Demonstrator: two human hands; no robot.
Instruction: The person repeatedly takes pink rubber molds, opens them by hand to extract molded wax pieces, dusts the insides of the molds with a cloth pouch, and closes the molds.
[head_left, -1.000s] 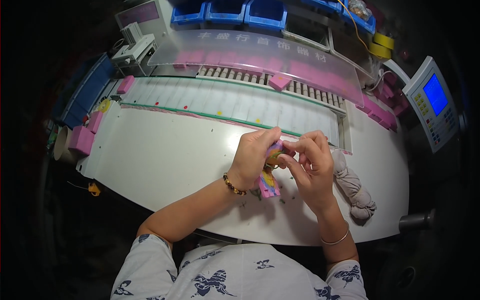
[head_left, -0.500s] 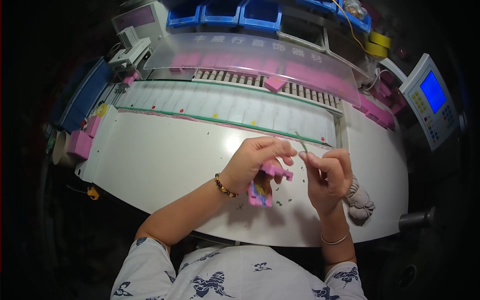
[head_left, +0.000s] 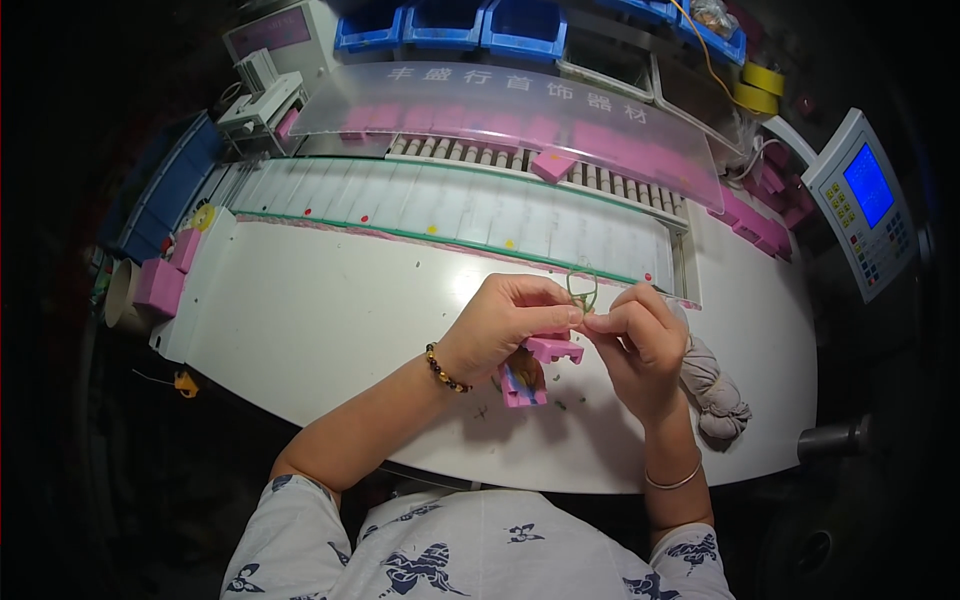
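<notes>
My left hand (head_left: 512,318) is closed on a pink rubber mold (head_left: 523,388), whose two parts hang spread apart under the palm, with a blue and yellowish inner face showing. Between the fingertips of both hands, a thin green looped piece (head_left: 582,299), like a wax casting, stands upright. My right hand (head_left: 643,345) pinches its lower end with thumb and forefinger, touching the left fingertips. Small green scraps (head_left: 560,404) lie on the white table (head_left: 350,310) below.
A grey cloth bundle (head_left: 718,395) lies right of my right wrist. Beyond my hands runs a green-edged conveyor (head_left: 400,200) under a clear cover (head_left: 500,110), with pink blocks (head_left: 552,164) on rollers. A control panel (head_left: 865,200) stands at right, and blue bins (head_left: 522,30) at the back.
My right hand has moved left to meet the left fingertips. The green piece, seen nearly edge-on before, now shows its open loop. The mold stays in my left hand.
</notes>
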